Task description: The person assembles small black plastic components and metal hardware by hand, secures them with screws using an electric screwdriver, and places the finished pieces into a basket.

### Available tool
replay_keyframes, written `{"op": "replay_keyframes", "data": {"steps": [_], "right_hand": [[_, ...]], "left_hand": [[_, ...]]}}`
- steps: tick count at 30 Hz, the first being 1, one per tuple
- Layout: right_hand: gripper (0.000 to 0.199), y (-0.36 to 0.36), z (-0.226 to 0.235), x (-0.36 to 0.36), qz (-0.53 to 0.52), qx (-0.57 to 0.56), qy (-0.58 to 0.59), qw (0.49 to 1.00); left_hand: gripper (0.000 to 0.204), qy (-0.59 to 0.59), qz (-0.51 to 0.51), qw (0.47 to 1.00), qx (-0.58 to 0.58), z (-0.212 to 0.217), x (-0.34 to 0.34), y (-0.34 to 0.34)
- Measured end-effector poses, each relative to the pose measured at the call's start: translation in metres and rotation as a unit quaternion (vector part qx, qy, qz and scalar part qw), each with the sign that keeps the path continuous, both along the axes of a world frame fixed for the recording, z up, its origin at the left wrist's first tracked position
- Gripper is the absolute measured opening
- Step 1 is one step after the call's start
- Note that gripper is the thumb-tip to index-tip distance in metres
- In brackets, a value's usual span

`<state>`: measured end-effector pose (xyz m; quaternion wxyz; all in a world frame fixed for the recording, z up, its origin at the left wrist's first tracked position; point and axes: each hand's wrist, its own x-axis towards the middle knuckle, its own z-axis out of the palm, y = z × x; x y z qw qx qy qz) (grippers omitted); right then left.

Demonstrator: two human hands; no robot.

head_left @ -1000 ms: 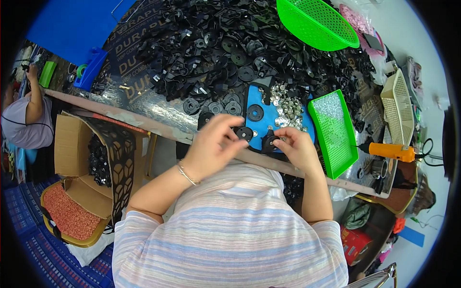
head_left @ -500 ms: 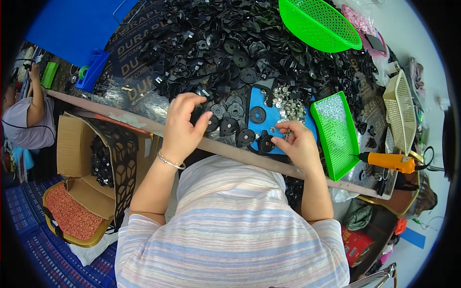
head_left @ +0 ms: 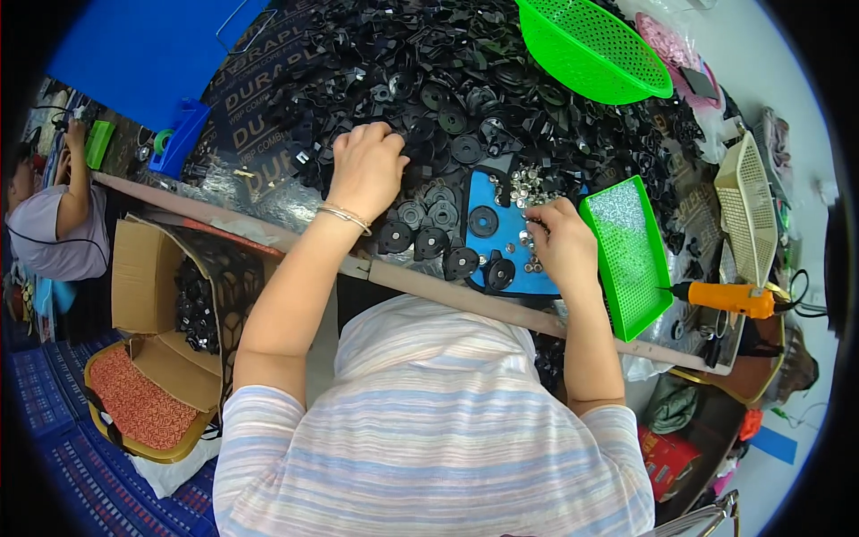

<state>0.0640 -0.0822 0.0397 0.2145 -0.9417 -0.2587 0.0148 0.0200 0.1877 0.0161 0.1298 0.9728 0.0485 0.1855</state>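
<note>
Many metal caps [head_left: 523,186] on blue mat [head_left: 480,192], beyond and beside the right hand's [head_left: 567,246] fingers. Caps round, no clear long axis. Right hand nearer: thumb and forefinger close together, cannot tell if pinching one. Left hand [head_left: 369,168]: fingers curled over black parts [head_left: 447,94], tips hidden, grip unclear. Black discs [head_left: 431,242] nearside of left fingers.

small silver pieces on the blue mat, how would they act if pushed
The small silver pieces would probably scatter, since they lie loose in a pile. Their shiny, metal-looking surfaces suggest they may slide easily over the blue mat. Being roundish, a few might roll if tipped on edge.
</note>
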Motion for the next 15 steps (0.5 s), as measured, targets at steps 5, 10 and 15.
{"op": "replay_keyframes", "data": {"steps": [5,10,15], "right_hand": [[0.011,-0.001,-0.008,0.003,0.013,-0.023,-0.04,0.999],[0.014,0.007,-0.01,0.006,-0.012,-0.04,-0.05,0.998],[0.016,0.009,-0.005,0.008,-0.006,-0.075,-0.05,0.996]], "left_hand": [[0.013,-0.102,-0.015,0.94,-0.325,0.011,0.0,0.004],[0.008,0.016,-0.089,0.625,-0.775,0.039,-0.022,-0.013],[0.02,0.101,-0.216,0.607,-0.758,0.041,-0.047,-0.027]]}}
